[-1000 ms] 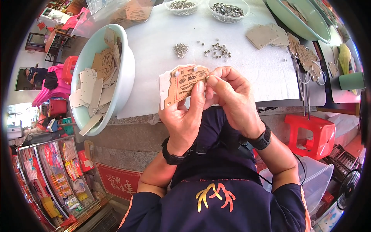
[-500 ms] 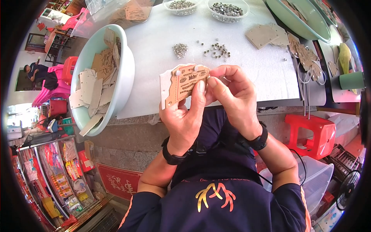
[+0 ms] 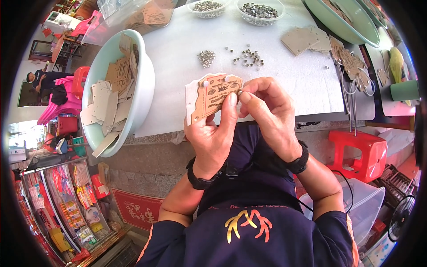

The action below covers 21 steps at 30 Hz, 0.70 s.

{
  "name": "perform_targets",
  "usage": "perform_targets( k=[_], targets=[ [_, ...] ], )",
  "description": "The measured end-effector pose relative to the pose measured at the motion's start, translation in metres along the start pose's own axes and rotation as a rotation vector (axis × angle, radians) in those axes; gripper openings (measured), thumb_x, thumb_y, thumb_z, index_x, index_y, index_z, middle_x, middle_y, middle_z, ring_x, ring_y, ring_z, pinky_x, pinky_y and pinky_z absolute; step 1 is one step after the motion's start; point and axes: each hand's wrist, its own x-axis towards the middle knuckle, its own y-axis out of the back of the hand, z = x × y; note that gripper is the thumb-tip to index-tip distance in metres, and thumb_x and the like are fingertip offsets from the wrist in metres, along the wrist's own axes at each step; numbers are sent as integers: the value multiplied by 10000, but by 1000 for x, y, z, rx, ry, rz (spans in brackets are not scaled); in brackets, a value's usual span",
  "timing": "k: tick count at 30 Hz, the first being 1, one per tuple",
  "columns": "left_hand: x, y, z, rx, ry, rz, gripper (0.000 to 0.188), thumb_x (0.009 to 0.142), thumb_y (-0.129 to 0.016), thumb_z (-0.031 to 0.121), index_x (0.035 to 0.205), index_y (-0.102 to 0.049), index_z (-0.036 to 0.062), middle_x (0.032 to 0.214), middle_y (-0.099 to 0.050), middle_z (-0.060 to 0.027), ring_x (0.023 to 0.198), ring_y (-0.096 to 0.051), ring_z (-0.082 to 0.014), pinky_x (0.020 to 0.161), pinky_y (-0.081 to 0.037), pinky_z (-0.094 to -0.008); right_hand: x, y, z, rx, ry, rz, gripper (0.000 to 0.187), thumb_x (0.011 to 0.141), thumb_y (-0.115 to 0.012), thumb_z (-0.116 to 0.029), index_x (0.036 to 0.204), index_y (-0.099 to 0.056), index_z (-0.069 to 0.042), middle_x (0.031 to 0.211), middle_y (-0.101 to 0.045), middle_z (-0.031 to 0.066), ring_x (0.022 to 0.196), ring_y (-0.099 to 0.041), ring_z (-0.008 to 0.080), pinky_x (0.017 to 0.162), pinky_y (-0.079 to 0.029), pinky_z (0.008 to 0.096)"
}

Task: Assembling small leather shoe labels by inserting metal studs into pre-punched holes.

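Observation:
My left hand grips a printed brown cardboard tag with an irregular outline, its thumb pressed on the printed side. A pale piece shows behind the tag's left edge. Two round metal caps sit along the tag's top edge. At the tag's right edge, my right hand pinches a small metal cap between thumb and forefinger. Beyond the hands, on the white tabletop, lie a heap of small silver studs and some scattered metal caps.
On the left stands a pale green basin full of cardboard pieces. Two clear tubs of metal parts are at the back. Flat cardboard pieces lie at the right, near another green basin. A red stool stands right of my arm.
My hands and the tag stay nearly in place. The right thumb and fingers have shifted slightly, and more of the pinched cap shows. In the background, a seated person's arm has moved.

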Motion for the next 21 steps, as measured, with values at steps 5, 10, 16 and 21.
perform_targets(
  k=[5,10,16,21],
  targets=[
    [1,1,0,0,-16,-44,339,894,-603,-71,1224,-531,-93,1070,-666,-133,955,-646,-142,819,-524,-262,0,1,-1,31,-27,-5,82,915,-633,-68,962,-588,-18,840,-618,-15,722,-532,18,618,-436,184],
    [0,2,-1,30,-14,-52,338,893,-603,-72,1223,-532,-91,1069,-666,-129,940,-648,-138,814,-522,-260,0,2,-2,57,-50,4,93,916,-635,-89,966,-581,-32,826,-613,-25,701,-524,15,605,-431,186],
    [0,2,0,-16,-16,-50,307,896,-601,-68,1200,-558,-82,1069,-667,-117,959,-643,-137,841,-515,-262,2,5,-1,41,-67,-7,99,916,-636,-98,971,-580,-37,804,-602,-35,694,-515,10,603,-429,183],
    [0,0,1,-14,-13,-41,296,896,-606,-62,1190,-573,-73,1089,-662,-111,985,-635,-135,859,-504,-264,3,6,0,45,-62,-45,104,915,-634,-112,967,-579,-39,796,-598,-37,695,-516,13,605,-433,184]
  ],
)
